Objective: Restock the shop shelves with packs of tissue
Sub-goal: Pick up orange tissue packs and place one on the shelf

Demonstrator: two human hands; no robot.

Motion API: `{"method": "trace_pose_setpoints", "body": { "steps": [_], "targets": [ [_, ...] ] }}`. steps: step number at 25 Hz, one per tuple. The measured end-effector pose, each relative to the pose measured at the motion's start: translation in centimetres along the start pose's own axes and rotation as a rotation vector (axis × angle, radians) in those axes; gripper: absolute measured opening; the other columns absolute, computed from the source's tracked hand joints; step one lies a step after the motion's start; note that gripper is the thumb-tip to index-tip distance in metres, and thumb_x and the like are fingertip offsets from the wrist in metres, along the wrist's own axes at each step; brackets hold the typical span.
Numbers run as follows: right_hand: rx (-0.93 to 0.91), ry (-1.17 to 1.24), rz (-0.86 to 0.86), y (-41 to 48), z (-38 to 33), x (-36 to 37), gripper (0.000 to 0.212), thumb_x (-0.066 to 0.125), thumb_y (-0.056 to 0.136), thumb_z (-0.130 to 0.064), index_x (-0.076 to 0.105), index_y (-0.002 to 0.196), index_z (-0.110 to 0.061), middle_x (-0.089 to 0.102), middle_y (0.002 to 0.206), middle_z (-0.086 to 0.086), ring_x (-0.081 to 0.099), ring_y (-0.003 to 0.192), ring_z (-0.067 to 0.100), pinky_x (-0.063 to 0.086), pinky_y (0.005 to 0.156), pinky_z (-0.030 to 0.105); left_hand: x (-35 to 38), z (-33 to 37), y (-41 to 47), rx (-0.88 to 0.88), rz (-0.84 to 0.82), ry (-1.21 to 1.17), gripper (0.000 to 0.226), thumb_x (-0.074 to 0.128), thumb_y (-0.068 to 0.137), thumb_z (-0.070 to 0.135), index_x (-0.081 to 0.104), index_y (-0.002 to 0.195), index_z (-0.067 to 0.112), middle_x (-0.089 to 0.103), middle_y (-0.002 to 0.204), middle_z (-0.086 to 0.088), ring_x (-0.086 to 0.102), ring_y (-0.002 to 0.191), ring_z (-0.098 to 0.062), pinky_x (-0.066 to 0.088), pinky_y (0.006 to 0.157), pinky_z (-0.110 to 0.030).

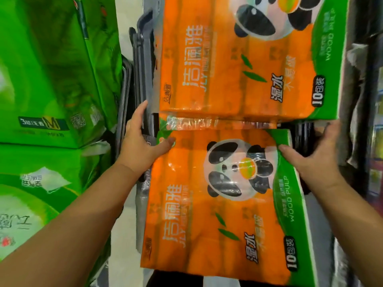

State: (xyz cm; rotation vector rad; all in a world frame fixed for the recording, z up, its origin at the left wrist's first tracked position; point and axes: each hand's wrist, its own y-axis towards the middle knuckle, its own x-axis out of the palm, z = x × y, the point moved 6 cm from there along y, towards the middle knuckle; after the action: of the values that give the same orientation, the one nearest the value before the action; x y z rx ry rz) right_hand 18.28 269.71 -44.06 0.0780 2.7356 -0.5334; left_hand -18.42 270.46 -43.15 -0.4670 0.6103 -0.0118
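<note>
Two orange and green tissue packs with a panda print fill the middle of the view. The near pack (226,204) is held between my hands at its far end. My left hand (143,141) grips its left far corner, thumb on the top face, fingers down the side. My right hand (310,156) grips the right far corner in the same way. The far pack (238,59) lies just beyond, its clear plastic seam touching the near pack's end.
Large green tissue packs (47,75) are stacked at the left, one above another (41,193). A dark grey cart frame (141,65) runs beside and under the orange packs. Shelf goods (375,162) show dimly at the right edge.
</note>
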Motion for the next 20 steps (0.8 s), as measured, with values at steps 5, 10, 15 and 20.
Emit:
{"method": "trace_pose_setpoints", "body": {
  "steps": [5, 10, 15, 20],
  "targets": [
    [0.068, -0.141, 0.036, -0.3, -0.5, -0.7, 0.106, 0.069, 0.064, -0.051, 0.017, 0.147, -0.014, 0.043, 0.140, 0.006, 0.046, 0.128, 0.015, 0.039, 0.108, 0.038, -0.4, 1.2, -0.3, -0.054, -0.007, 0.113, 0.097, 0.074, 0.079, 0.038, 0.012, 0.152, 0.023, 0.017, 0.156, -0.005, 0.016, 0.139, -0.004, 0.016, 0.110, -0.023],
    [0.172, -0.318, 0.049, -5.9, -3.5, -1.4, 0.089, 0.067, 0.073, -0.055, 0.028, 0.146, -0.022, 0.031, 0.146, 0.010, 0.037, 0.129, 0.022, 0.034, 0.109, 0.046, -1.5, 2.8, -6.4, -0.119, 0.071, 0.235, 0.079, 0.067, 0.083, 0.047, 0.029, 0.147, 0.021, 0.021, 0.155, -0.008, 0.018, 0.143, -0.023, 0.018, 0.114, -0.034],
    [0.448, -0.074, -0.128, -10.3, -3.7, 1.0, 0.078, 0.071, 0.084, -0.022, 0.026, 0.147, -0.026, 0.051, 0.124, -0.005, 0.057, 0.107, 0.016, 0.048, 0.090, 0.036, 0.9, 1.0, -12.9, -0.370, -0.209, -0.088, 0.075, 0.067, 0.075, 0.065, 0.028, 0.135, 0.042, 0.048, 0.134, 0.007, 0.053, 0.118, -0.016, 0.045, 0.101, -0.047],
    [0.545, 0.093, -0.163, -10.8, -4.2, 1.8, 0.080, 0.073, 0.082, -0.014, 0.027, 0.145, -0.031, 0.058, 0.119, -0.006, 0.063, 0.101, 0.017, 0.053, 0.076, 0.035, 1.8, 1.7, -13.9, -0.469, -0.224, -0.324, 0.076, 0.074, 0.080, 0.036, 0.025, 0.137, 0.038, 0.048, 0.131, 0.006, 0.055, 0.113, -0.016, 0.048, 0.094, -0.039]
  ]
}}
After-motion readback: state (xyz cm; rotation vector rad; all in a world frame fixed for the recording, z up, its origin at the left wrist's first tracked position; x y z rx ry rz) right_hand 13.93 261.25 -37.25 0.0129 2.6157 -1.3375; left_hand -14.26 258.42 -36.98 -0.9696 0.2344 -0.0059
